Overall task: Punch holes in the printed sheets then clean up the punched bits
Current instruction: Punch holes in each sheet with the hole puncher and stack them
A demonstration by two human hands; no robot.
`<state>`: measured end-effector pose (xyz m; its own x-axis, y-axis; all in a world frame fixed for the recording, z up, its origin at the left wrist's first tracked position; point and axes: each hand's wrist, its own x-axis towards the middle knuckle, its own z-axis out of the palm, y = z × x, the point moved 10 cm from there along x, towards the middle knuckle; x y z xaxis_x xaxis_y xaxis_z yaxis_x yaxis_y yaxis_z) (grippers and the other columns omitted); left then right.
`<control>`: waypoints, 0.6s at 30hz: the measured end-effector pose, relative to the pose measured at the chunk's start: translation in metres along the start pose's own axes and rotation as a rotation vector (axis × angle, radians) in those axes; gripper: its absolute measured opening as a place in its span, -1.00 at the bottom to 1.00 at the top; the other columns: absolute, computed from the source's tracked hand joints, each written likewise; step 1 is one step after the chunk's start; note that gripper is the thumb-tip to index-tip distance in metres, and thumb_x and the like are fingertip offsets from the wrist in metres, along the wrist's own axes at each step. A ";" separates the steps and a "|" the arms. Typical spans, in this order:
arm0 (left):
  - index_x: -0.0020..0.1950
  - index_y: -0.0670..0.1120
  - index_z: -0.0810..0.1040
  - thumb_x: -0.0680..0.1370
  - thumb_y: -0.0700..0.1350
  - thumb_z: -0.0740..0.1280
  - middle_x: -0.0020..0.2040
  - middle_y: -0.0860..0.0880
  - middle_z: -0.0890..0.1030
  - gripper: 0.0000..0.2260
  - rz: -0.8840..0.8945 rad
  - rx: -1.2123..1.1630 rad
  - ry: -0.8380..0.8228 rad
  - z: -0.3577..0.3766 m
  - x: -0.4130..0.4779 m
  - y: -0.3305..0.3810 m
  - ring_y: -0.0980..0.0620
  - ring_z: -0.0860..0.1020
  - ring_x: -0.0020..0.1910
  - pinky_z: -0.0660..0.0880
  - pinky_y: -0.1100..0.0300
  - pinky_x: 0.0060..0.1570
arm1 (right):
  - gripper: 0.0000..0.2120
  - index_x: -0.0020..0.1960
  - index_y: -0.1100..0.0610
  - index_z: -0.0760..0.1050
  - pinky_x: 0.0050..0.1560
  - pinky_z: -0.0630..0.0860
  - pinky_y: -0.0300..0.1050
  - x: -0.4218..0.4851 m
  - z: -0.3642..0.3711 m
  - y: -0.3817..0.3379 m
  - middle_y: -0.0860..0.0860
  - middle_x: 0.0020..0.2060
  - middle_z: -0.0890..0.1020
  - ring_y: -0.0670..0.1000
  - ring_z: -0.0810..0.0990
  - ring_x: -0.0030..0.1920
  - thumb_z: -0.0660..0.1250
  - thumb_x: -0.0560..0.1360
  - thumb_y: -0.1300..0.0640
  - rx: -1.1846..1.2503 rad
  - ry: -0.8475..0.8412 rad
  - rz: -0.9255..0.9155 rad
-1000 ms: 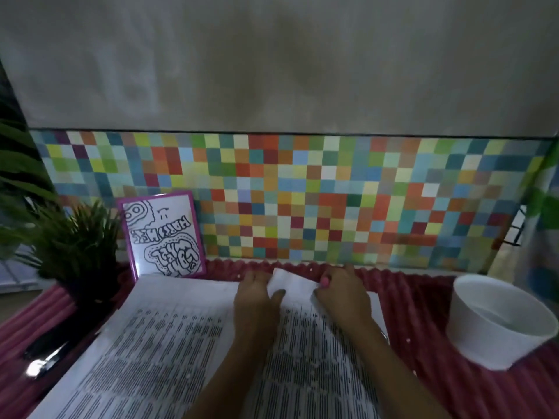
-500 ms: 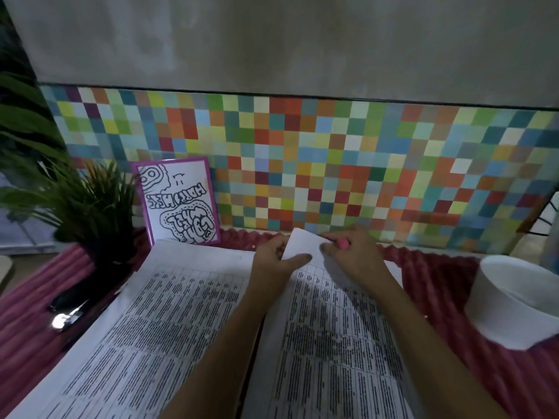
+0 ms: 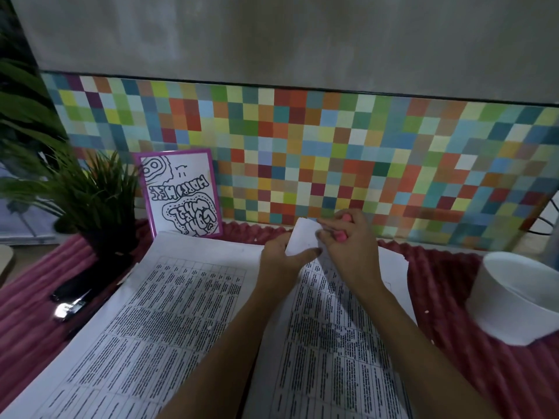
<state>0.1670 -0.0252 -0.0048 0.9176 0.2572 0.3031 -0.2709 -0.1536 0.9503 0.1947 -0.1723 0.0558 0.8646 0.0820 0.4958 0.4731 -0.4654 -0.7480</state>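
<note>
Two stacks of printed sheets lie side by side on a pink ribbed mat (image 3: 453, 352): a left stack (image 3: 157, 322) and a right stack (image 3: 332, 352). The far corner (image 3: 302, 240) of the right stack's top sheet is lifted and folded back. My left hand (image 3: 281, 258) pinches that corner from the left, thumb on its front. My right hand (image 3: 348, 249) grips it from the right, fingers curled. A black and silver hole punch (image 3: 72, 300) lies on the mat at the left. Tiny white punched bits (image 3: 426, 312) dot the mat and sheets.
A white paper bowl (image 3: 520, 300) stands at the right. A potted green plant (image 3: 87, 201) and a purple-framed drawing (image 3: 181, 195) sit at the back left against a colourful checkered wall panel (image 3: 332, 152).
Both hands have lifted the corner of the right sheet higher off the stack. The camera view has tilted down and drawn closer.
</note>
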 end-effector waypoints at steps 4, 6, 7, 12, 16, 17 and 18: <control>0.05 -0.19 0.66 0.44 -0.20 0.50 -0.10 -0.12 0.71 -0.79 -0.005 -0.028 0.043 -0.003 0.000 0.000 -0.03 0.68 -0.13 0.61 0.22 -0.19 | -0.76 0.10 0.06 0.66 0.17 0.53 0.04 -0.007 -0.002 -0.007 -0.10 0.08 0.47 0.00 0.49 0.15 0.46 0.44 0.20 0.010 0.074 -0.061; 0.03 -0.19 0.66 0.43 -0.22 0.50 -0.11 -0.13 0.70 -0.81 -0.005 -0.045 0.041 -0.003 0.000 0.001 -0.02 0.67 -0.15 0.60 0.24 -0.20 | -0.75 0.12 0.06 0.65 0.14 0.54 -0.02 -0.011 -0.004 -0.008 -0.14 0.06 0.45 -0.04 0.47 0.14 0.47 0.44 0.20 -0.016 0.115 -0.073; 0.02 -0.18 0.66 0.43 -0.22 0.50 -0.12 -0.12 0.70 -0.82 -0.002 -0.051 0.035 -0.003 -0.001 0.003 -0.01 0.67 -0.15 0.60 0.24 -0.19 | -0.74 0.12 0.07 0.64 0.12 0.54 -0.04 -0.013 -0.005 -0.009 -0.13 0.06 0.45 -0.04 0.47 0.13 0.47 0.44 0.20 -0.026 0.131 -0.076; 0.02 -0.13 0.67 0.42 -0.19 0.51 -0.11 -0.07 0.71 -0.81 0.017 -0.050 0.017 -0.001 0.000 0.004 -0.03 0.67 -0.12 0.61 0.17 -0.12 | -0.88 -0.07 0.13 0.69 0.03 0.54 -0.02 -0.017 -0.009 -0.015 0.00 0.12 0.53 0.04 0.47 0.14 0.48 0.40 0.27 -0.102 0.202 -0.190; 0.17 -0.06 0.52 0.39 -0.03 0.52 0.03 0.02 0.63 -0.60 0.075 0.068 0.092 -0.005 -0.003 0.007 0.04 0.59 0.02 0.57 0.11 0.03 | -0.93 -0.18 0.19 0.64 -0.09 0.55 0.04 -0.013 -0.007 -0.019 0.02 0.01 0.50 0.08 0.49 0.05 0.45 0.38 0.32 -0.117 0.151 -0.210; 0.23 -0.06 0.48 0.40 -0.02 0.51 0.10 0.06 0.58 -0.55 0.149 0.147 0.118 -0.005 -0.005 0.016 0.09 0.54 0.08 0.52 0.22 0.08 | -0.95 -0.18 0.19 0.63 -0.08 0.54 0.03 -0.010 -0.007 -0.020 0.01 -0.01 0.49 0.07 0.49 0.03 0.44 0.39 0.31 -0.107 0.130 -0.190; 0.28 -0.08 0.46 0.42 0.01 0.48 0.15 0.06 0.52 -0.52 0.247 0.261 0.136 -0.004 -0.008 0.026 0.12 0.48 0.13 0.44 0.31 0.12 | -0.97 -0.18 0.19 0.62 -0.07 0.53 0.01 -0.007 -0.007 -0.020 0.00 -0.02 0.47 0.05 0.49 0.02 0.43 0.40 0.29 -0.087 0.106 -0.165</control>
<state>0.1512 -0.0277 0.0176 0.7821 0.3036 0.5442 -0.3801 -0.4596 0.8027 0.1779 -0.1694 0.0697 0.7521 0.0723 0.6551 0.5862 -0.5277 -0.6147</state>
